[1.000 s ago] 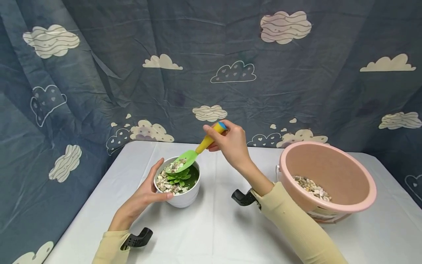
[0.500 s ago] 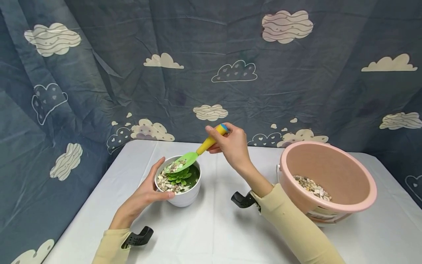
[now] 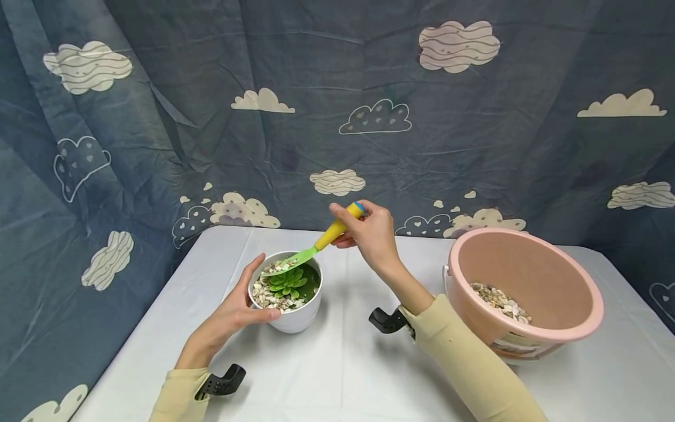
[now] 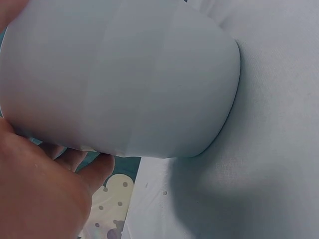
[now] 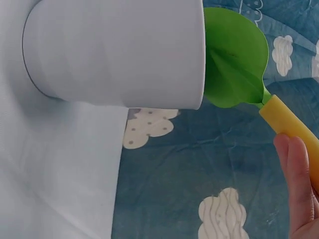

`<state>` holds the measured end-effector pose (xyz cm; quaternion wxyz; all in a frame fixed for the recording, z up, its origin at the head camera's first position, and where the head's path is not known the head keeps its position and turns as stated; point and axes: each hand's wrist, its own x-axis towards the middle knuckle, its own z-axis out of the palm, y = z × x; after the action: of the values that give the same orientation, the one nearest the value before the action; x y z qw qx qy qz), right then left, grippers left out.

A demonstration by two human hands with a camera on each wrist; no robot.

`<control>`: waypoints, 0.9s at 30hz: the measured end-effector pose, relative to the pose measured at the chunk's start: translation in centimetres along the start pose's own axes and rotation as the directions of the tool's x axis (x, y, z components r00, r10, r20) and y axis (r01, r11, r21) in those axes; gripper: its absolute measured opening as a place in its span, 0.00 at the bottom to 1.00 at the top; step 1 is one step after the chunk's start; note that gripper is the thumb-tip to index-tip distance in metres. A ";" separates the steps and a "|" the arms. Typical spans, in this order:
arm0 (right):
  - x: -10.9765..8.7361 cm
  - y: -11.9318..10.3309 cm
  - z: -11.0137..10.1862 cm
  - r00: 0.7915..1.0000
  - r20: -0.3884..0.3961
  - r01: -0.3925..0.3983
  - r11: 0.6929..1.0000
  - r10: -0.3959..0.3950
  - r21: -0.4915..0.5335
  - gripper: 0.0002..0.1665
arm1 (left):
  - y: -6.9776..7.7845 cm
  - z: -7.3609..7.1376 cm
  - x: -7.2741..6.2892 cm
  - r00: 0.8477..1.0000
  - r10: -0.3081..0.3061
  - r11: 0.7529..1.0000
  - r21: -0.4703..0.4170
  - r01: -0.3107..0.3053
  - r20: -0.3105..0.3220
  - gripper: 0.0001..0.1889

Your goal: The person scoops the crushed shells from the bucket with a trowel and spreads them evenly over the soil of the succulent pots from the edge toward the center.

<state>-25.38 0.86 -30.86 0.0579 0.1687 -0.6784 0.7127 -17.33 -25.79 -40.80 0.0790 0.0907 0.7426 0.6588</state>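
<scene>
In the head view a white flower pot (image 3: 299,319) stands upright on the table. My left hand (image 3: 232,310) grips it from the left, thumb at the near rim and fingers around the far side. Inside it are a green succulent (image 3: 286,283) and pebbles (image 3: 265,296); the right part shows a dark green surface. My right hand (image 3: 373,234) holds a small trowel by its yellow handle (image 3: 332,232). The trowel's green blade (image 5: 234,59) tilts down over the pot's opening, with pebbles on it. In the left wrist view the pot's wall (image 4: 149,84) hides part of the left fingers.
A pink bucket (image 3: 527,264), tilted, is at the right of the table, with pebbles (image 3: 501,302) at its bottom. White cloth (image 3: 337,363) covers the table. A dark blue cloud-print curtain (image 3: 316,140) hangs behind and at the left.
The trowel's blade has tipped further, so less of its upper face shows, and its handle has shifted slightly down. The left hand and the pot have stayed about where they were.
</scene>
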 end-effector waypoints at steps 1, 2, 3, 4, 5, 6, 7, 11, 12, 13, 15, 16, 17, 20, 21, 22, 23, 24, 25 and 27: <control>0.1 0.4 -0.1 1.000 -0.003 -0.008 1.000 0.008 0.006 0.17 | 0.0 0.0 0.0 1.000 0.002 1.000 0.000 -0.002 0.001 0.60; 0.3 0.7 -0.2 1.000 -0.006 -0.016 1.000 0.016 0.013 0.18 | 0.0 0.0 0.0 1.000 0.004 1.000 -0.001 -0.004 0.001 0.60; 0.4 1.2 -0.3 1.000 -0.011 -0.025 0.999 0.026 0.019 0.19 | 0.0 0.1 0.0 1.000 0.004 1.000 -0.002 -0.004 0.001 0.60; 0.6 1.6 -0.5 0.999 -0.014 -0.034 0.999 0.034 0.026 0.20 | 0.0 0.1 0.0 1.000 0.004 1.000 -0.004 -0.004 0.002 0.60; 0.8 2.0 -0.6 0.999 -0.017 -0.043 0.999 0.043 0.032 0.21 | 0.0 0.1 -0.1 1.000 0.004 1.000 -0.007 -0.004 0.001 0.60; 0.9 2.5 -0.7 0.998 -0.021 -0.055 0.998 0.056 0.038 0.23 | 0.0 0.1 -0.1 1.000 0.003 1.000 -0.010 -0.003 0.001 0.60; 1.1 2.9 -0.8 0.997 -0.026 -0.069 0.997 0.070 0.044 0.25 | 0.0 0.1 -0.1 1.000 0.001 1.000 -0.010 -0.001 -0.002 0.60; 1.1 3.7 -1.1 0.991 -0.036 -0.129 0.989 0.132 0.067 0.30 | 0.1 0.2 -0.2 1.000 -0.018 1.000 -0.001 0.018 -0.016 0.60; 1.1 3.8 -1.2 0.989 -0.038 -0.140 0.988 0.143 0.071 0.32 | 0.1 0.3 -0.2 0.999 -0.025 1.000 0.005 0.025 -0.020 0.60; 1.0 3.9 -1.2 0.988 -0.040 -0.147 0.986 0.150 0.075 0.32 | 0.1 0.3 -0.2 0.999 -0.030 0.999 0.011 0.030 -0.024 0.60; 1.0 4.1 -1.2 0.986 -0.045 -0.154 0.985 0.158 0.082 0.33 | 0.2 0.4 -0.3 0.999 -0.039 0.999 0.022 0.039 -0.029 0.60; 0.9 4.2 -1.3 0.986 -0.047 -0.154 0.984 0.158 0.085 0.33 | 0.2 0.4 -0.3 0.999 -0.042 0.999 0.025 0.043 -0.031 0.60; 0.9 4.2 -1.3 0.986 -0.049 -0.154 0.984 0.159 0.088 0.34 | 0.2 0.4 -0.3 0.999 -0.043 0.999 0.027 0.044 -0.030 0.60; 0.8 4.4 -1.2 0.984 -0.057 -0.163 0.982 0.169 0.101 0.34 | 0.4 0.4 -0.3 0.998 -0.050 0.998 0.034 0.051 -0.025 0.60; 0.8 4.5 -1.3 0.982 -0.059 -0.170 0.980 0.177 0.108 0.34 | 0.4 0.4 -0.4 0.999 -0.050 0.998 0.039 0.051 -0.019 0.60; 0.8 4.6 -1.3 0.980 -0.061 -0.179 0.977 0.187 0.118 0.34 | 0.5 0.3 -0.4 0.999 -0.048 0.998 0.037 0.049 -0.010 0.60; 0.8 4.7 -1.3 0.978 -0.063 -0.190 0.973 0.199 0.128 0.34 | 0.5 0.3 -0.4 0.999 -0.044 0.998 0.036 0.044 -0.001 0.60; 0.8 4.7 -1.3 0.975 -0.064 -0.202 0.969 0.212 0.140 0.34 | 0.5 0.2 -0.4 0.999 -0.041 0.999 0.034 0.041 0.007 0.60; 0.8 4.8 -1.4 0.972 -0.066 -0.214 0.965 0.226 0.154 0.34 | 0.5 0.1 -0.4 0.999 -0.037 0.999 0.030 0.037 0.015 0.59; 0.8 5.1 -1.5 0.965 -0.067 -0.239 0.953 0.255 0.185 0.34 | 0.5 0.1 -0.4 0.999 -0.028 0.999 0.027 0.027 0.026 0.59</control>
<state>-27.96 1.80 -35.47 -0.0163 0.0548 -0.6254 0.7782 -16.90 -25.77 -40.28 0.0967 0.0903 0.7513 0.6466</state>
